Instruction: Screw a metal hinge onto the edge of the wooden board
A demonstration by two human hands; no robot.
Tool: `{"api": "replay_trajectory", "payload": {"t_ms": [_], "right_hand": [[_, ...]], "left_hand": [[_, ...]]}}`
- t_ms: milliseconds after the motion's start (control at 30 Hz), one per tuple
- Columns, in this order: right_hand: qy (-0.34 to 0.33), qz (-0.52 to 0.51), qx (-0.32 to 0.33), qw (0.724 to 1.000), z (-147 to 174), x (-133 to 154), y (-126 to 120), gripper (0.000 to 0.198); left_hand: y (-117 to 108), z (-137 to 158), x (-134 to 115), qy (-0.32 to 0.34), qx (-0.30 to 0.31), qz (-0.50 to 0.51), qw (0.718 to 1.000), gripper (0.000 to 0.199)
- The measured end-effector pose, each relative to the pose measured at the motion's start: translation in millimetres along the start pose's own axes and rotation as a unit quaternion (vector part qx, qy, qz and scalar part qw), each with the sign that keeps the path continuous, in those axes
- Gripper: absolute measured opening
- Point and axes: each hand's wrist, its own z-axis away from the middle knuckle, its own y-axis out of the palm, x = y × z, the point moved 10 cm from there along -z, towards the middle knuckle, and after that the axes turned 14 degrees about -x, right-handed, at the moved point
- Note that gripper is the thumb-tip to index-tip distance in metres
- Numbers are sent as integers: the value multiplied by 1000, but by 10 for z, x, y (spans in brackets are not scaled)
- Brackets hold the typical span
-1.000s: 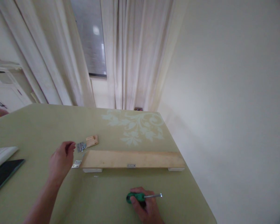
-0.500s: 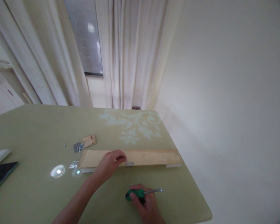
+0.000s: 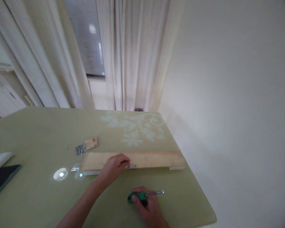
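Note:
A long wooden board [image 3: 154,159] lies across the green table [image 3: 104,210], raised on pale blocks [image 3: 177,168]. My left hand [image 3: 115,165] is over its near edge, thumb and fingertips pinched at the left end of a small metal plate [image 3: 132,166]. Whatever sits in that pinch is too small to make out. Closer to me, my right hand [image 3: 148,205] is wrapped round the green handle of a screwdriver [image 3: 139,197], its shaft pointing right. A second metal plate [image 3: 76,167] sticks out from the board's left end.
Beyond the board are a metal hinge with screws [image 3: 80,149] and small wooden pieces [image 3: 91,143]. One loose screw [image 3: 66,147] lies farther left. At the left edge are a dark tablet-like object [image 3: 3,179] and a white object [image 3: 0,161]. Curtains and a wall stand behind.
My left hand's pinched fingertips have come down slightly and to the right onto the metal plate. The right hand holds the screwdriver almost still, its tip slightly farther left.

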Motion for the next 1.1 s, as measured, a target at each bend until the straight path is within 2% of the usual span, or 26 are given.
{"api": "replay_trajectory", "payload": {"t_ms": [300,567,867,1100], "right_hand": [[28,-5,-15,999,10,119,-50,48],[20,-10,-5,1000,-9,91,-17,50],[15,7,-22,1000,-12,105,-51,50],[26,36,-35,998,-7,70,-65,53]], "left_hand": [[60,20,22,9,17,-16,1000,20],[78,68,-84,55,18,-38,998,21],[38,277,-125,142,-99,-56,983,28],[18,400,-175,200,-189,-82,958,20]]}}
